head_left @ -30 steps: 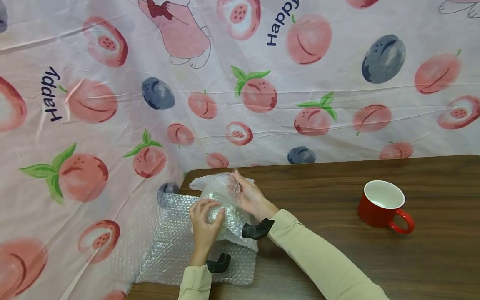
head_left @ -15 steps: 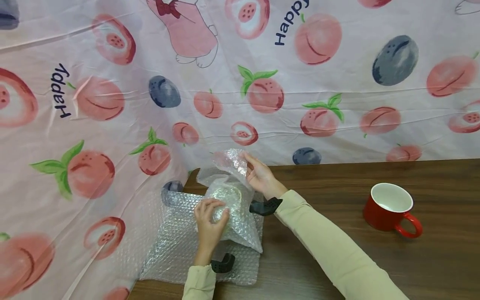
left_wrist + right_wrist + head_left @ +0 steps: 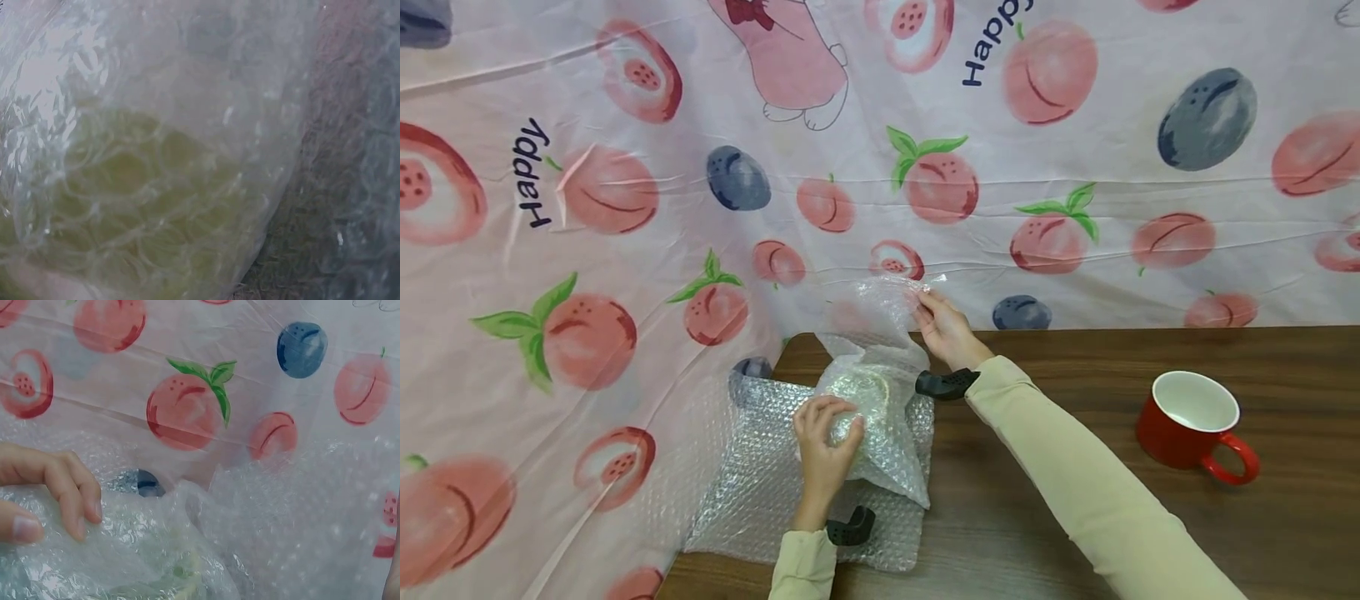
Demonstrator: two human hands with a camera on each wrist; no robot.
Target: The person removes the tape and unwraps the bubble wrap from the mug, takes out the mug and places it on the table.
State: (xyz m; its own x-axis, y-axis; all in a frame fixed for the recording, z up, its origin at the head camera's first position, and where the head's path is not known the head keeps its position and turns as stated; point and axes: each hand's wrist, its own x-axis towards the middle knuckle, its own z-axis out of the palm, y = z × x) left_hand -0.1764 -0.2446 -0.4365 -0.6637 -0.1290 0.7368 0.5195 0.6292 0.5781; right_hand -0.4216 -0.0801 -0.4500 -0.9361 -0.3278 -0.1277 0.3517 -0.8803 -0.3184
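A bundle of bubble wrap (image 3: 880, 417) stands on the table, covering a greenish thing (image 3: 150, 187) with a pale round rim; its kind is hidden by the wrap. My left hand (image 3: 826, 446) holds the near left side of the bundle, thumb and fingers curved around it. In the right wrist view, those fingers (image 3: 69, 490) lie against the wrap. At the back, my right hand (image 3: 950, 332) pinches the edge of a clear flap (image 3: 872, 312) and holds it raised above the bundle. Underneath lies a larger flat bubble wrap sheet (image 3: 741, 500).
A red mug (image 3: 1187, 421) with a white inside stands upright to the right, handle toward the right. The brown wooden table (image 3: 1045, 483) ends at a fruit-printed cloth (image 3: 970, 225) behind and at the left.
My right hand has moved up and back, lifting the bubble wrap flap from low over the bundle to upright and spread. The left hand stays on the bundle. The head view has shifted slightly.
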